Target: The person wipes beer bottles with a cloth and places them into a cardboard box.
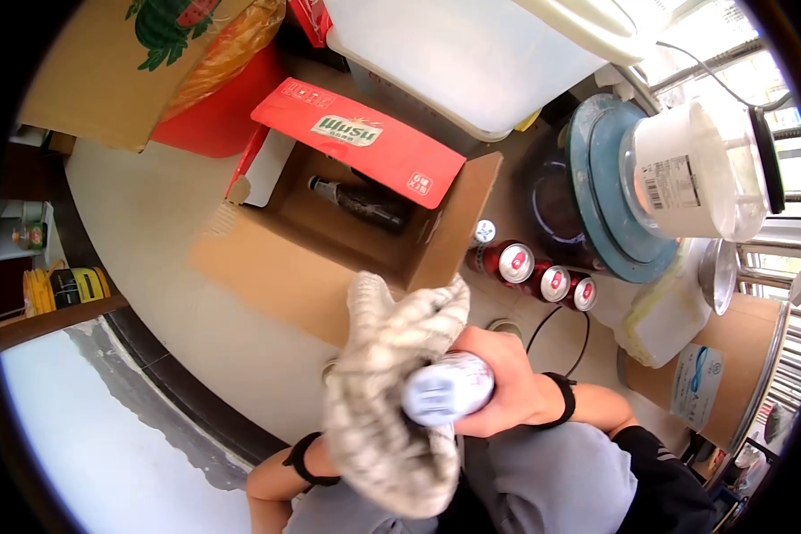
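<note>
Head view: pale-ended cylinder held upright between a bare right hand and a knitted wrap

Item 1. Cylindrical container [449,392], bottle or can not determinable; pale end blurred. Located in front of the wearer's body, on the near side of the open red Wusu carton [347,132]. Long axis roughly along the line of sight, pale end toward the camera.

Item 2. Right hand [510,384], bare, on the container's right side; the nearer hand in plain view. Fingers curled round the cylinder, closed to its width; some fingertips hidden behind it.

Item 3. Cream-and-grey knitted cloth or glove [378,392], blurred, along the container's left side, apparently touching it. Left forearm [271,483] runs into it; left hand hidden in or behind the knit, finger spread and grip not tellable.

Item 4. Inside the carton: dark glass bottle [365,201], lying on its side, slanting across the floor, well apart from both hands.

Item 5. Right of the carton: white-capped bottle [484,231] and three red cans [554,283] with silver tops, upright in a slanting row.
</note>
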### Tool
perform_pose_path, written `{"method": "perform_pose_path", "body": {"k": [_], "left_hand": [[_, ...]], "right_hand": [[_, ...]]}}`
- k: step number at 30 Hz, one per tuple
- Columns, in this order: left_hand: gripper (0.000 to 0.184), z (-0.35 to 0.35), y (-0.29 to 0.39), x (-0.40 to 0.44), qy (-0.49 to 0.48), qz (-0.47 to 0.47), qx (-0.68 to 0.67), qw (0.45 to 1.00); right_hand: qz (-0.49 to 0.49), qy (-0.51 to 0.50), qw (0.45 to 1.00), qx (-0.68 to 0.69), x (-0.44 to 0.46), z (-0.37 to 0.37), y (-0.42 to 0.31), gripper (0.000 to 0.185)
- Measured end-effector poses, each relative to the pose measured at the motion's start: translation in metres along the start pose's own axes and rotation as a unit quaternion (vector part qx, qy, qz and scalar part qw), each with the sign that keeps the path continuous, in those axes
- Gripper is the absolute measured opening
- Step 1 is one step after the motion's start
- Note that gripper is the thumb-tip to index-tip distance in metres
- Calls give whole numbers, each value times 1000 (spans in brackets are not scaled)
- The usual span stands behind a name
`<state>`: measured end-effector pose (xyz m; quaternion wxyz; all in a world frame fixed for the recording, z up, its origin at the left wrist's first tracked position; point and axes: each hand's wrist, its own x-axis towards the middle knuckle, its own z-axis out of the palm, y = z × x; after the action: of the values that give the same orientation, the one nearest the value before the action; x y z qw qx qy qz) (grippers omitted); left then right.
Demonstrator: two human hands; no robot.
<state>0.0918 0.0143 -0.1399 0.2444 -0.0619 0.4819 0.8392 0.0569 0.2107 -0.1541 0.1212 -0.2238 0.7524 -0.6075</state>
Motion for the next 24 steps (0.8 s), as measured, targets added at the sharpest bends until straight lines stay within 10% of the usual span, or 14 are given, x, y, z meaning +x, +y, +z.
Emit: {"method": "perform_pose_path", "body": {"k": [7,14,24], "left_hand": [[72,-17,-16,-12,0,-88,14,996],[70,-41,-13,-6,-107,77,235,963],[64,-29,-8,-23,125,-95,-95,983]], "right_hand": [[34,-115,992,33,-2,15,10,60],[128,-246,934,226,-8,17,11,67],[150,-232,925,261,-4,22,18,71]]}}
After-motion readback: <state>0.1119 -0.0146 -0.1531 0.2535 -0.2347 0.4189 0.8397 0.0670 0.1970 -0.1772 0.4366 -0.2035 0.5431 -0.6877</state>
